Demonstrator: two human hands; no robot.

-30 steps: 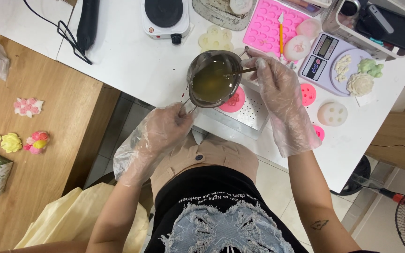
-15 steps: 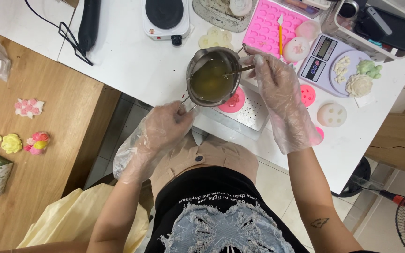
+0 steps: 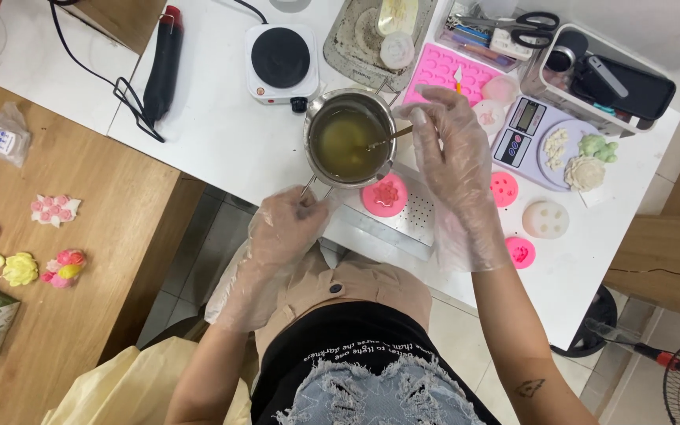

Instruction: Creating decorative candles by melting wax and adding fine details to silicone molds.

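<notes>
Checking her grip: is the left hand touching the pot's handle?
Touching. The head view shows the gloved left hand closed around the handle of the pot.

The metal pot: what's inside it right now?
The metal pot holds yellowish-green liquid, with a thin stirring stick dipping in from the right hand. The stick's tip and the pot's bottom are hidden by the liquid.

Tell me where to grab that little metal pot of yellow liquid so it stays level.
Take the metal pot by its thin wire handle, which sticks out from the lower left rim toward the person. That is where the left hand already grips it. Come from that near side: the bowl is open and full, and the right hand is stirring from the far right.
</notes>
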